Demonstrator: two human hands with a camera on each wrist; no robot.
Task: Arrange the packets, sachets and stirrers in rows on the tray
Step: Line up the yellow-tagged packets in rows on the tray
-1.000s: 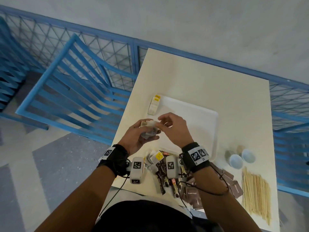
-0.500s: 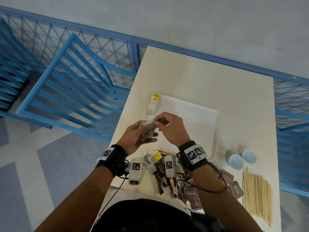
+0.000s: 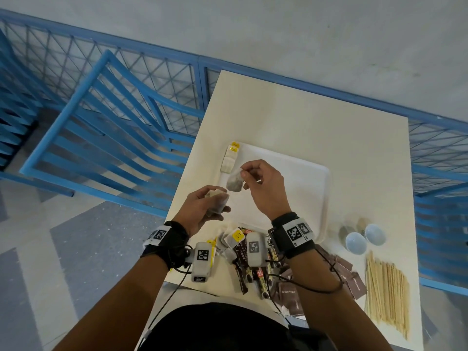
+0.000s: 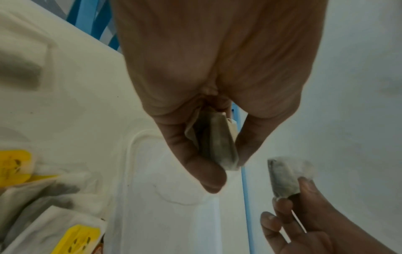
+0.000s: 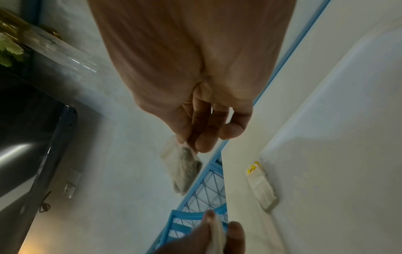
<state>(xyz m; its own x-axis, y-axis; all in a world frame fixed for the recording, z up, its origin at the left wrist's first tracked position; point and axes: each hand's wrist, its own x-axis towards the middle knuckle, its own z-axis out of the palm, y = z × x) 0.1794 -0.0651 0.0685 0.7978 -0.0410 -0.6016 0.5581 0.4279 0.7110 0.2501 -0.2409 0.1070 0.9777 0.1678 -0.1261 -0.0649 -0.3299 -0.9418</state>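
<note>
My right hand (image 3: 247,174) pinches one tea bag (image 3: 235,184) by its top edge, and the bag hangs above the left part of the white tray (image 3: 311,188). The right wrist view shows that hanging tea bag (image 5: 185,170) below my fingertips. My left hand (image 3: 215,201) grips a small stack of tea bags (image 3: 216,202) just off the tray's left edge; the stack (image 4: 217,146) sits between thumb and fingers in the left wrist view. Two tea bags with yellow tags (image 3: 230,158) lie in a line at the tray's far left corner.
A pile of tea bags, dark stick sachets (image 3: 243,264) and brown sugar packets (image 3: 349,279) lies on the cream table (image 3: 304,117) near me. Wooden stirrers (image 3: 387,295) lie at the right, two small white cups (image 3: 364,238) beside the tray. A blue chair (image 3: 106,138) stands left.
My right hand has pulled one tea bag off the stack in my left hand and lifted it away, up and right over the tray. The hands, together before, are now apart.
</note>
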